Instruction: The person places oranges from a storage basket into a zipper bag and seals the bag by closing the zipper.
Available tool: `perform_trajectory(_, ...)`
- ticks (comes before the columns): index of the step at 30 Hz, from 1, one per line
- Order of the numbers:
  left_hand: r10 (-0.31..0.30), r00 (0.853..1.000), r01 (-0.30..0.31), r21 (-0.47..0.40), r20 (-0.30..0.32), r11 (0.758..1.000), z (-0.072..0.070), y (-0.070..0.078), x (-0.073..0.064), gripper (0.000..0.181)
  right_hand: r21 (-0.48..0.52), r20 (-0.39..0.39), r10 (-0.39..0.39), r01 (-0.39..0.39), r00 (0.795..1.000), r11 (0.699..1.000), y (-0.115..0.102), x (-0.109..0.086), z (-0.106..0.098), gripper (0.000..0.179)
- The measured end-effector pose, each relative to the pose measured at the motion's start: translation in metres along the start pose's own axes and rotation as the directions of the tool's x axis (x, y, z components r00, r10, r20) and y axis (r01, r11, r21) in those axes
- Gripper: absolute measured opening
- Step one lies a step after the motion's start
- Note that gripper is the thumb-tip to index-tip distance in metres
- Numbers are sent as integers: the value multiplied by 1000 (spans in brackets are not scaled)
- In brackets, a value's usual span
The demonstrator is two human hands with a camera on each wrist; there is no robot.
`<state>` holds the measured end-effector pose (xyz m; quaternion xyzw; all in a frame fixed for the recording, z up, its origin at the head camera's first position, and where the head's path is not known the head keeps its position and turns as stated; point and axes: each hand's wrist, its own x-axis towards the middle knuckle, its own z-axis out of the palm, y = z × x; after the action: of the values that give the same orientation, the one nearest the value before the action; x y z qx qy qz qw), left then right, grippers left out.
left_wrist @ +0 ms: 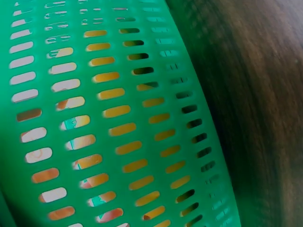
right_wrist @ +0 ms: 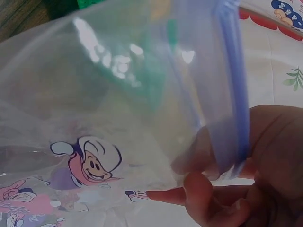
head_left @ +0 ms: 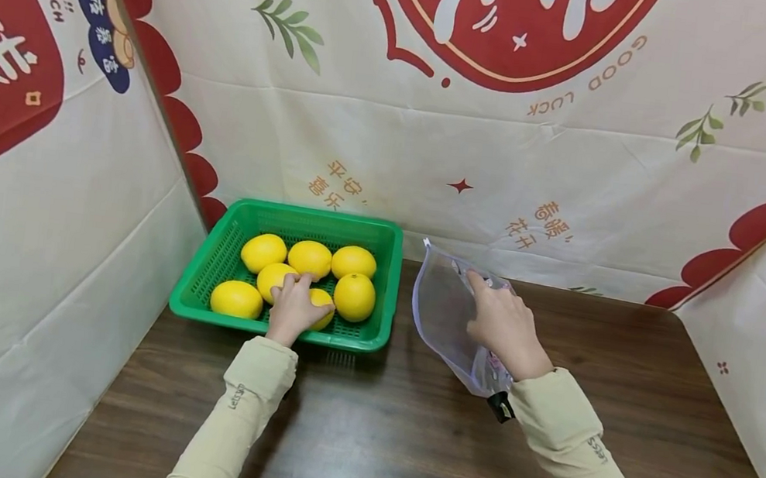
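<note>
Several yellow lemons (head_left: 236, 299) lie in a green slotted plastic basket (head_left: 387, 294). My left hand (head_left: 294, 311) reaches over the basket's front rim, thumb and bent fingers around a lemon (head_left: 322, 312) that it partly covers. Another lemon (head_left: 274, 278) lies right beside those fingers. Only the basket's wall (left_wrist: 142, 111) fills the left wrist view, with yellow showing through its slots. At the right, my right hand (head_left: 507, 326) holds a clear zip bag (head_left: 443, 300) by its side near the purple-edged mouth, which gapes toward the basket. Cartoon figures (right_wrist: 97, 163) are printed on the bag.
Basket and bag are on a dark wooden table (head_left: 362, 439). A printed white cloth (head_left: 380, 137) hangs close behind the basket, and more cloth (head_left: 47, 297) walls off the left and right sides. A small black device (head_left: 501, 407) sits at my right wrist.
</note>
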<state>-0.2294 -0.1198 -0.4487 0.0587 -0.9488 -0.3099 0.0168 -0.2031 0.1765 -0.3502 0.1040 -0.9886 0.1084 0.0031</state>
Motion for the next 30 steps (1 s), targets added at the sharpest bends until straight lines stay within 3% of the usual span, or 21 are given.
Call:
perform_trajectory(14,92,993,-102,133,79,986,4,-1,0,56,-8,-7,5,-5,1000,1000,1,2,2,70)
perform_trajectory(22,154,985,-165,163,78,973,5,-1,4,50,-7,5,-8,8,1000,1000,1,3,0,70)
perform_trajectory(30,90,993,-101,143,78,985,4,0,4,52,-14,1,-22,22,1000,1000,1,3,0,72)
